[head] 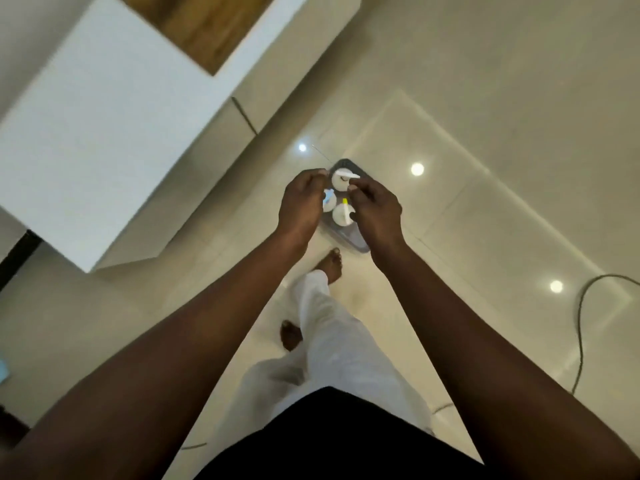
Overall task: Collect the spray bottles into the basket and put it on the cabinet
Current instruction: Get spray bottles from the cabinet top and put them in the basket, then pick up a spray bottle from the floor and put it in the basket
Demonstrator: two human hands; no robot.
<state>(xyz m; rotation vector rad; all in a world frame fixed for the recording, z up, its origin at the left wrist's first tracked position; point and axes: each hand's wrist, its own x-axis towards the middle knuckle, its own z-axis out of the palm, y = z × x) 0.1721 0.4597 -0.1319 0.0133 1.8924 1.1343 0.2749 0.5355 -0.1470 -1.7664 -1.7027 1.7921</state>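
Note:
A small grey basket (350, 165) hangs above the floor in front of me, held between both hands. Three spray bottles stand inside it: a white-topped one (341, 177) at the far end, one with a blue mark (329, 199) on the left, and one with a yellow tab (343, 215) nearest me. My left hand (300, 203) grips the basket's left edge with curled fingers. On the opposite edge, my right hand (376, 210) grips it the same way. Both hands hide most of the basket's sides.
A white cabinet (104, 126) with a wooden recess (207, 26) stands to the upper left. Below me is glossy tiled floor (485, 133), with my legs and bare feet (334, 263) mid-step. A grey cable (580, 323) curls across the floor at the right.

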